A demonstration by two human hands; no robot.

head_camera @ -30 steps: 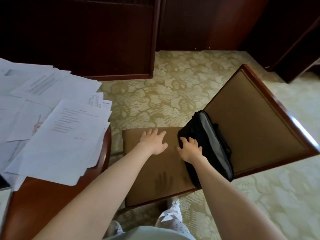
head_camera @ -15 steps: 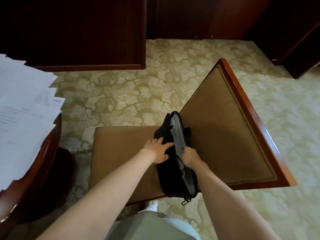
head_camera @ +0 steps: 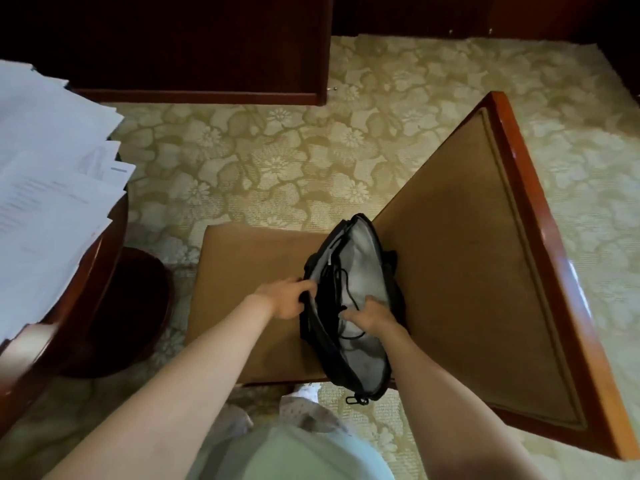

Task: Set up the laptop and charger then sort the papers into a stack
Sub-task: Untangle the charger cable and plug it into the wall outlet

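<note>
The left hand (head_camera: 287,301) curls its fingers over the left lip of a black bag (head_camera: 313,332) and holds the mouth open. The right hand (head_camera: 372,315) is inside that mouth, fingers bent against the grey lining. A thin black cord (head_camera: 346,289) loops just beside its thumb, but I cannot tell whether the hand pinches it. The bag stands at the centre of the frame on the chair seat (head_camera: 242,271), leaning on the chair back (head_camera: 467,271) to its right. Its long axis runs from the lower centre up and slightly left, away from the person, with the opening turned up toward the camera. A dark slot lies between the two hands; no laptop shows there plainly. Whatever comes out should probably be drawn along that axis, and the right hand, already within, is the nearer one. The papers (head_camera: 45,168) lie fanned and unsorted at the far left on a wooden table (head_camera: 104,258), well apart from the bag. Patterned carpet (head_camera: 277,150) fills the space between.
</note>
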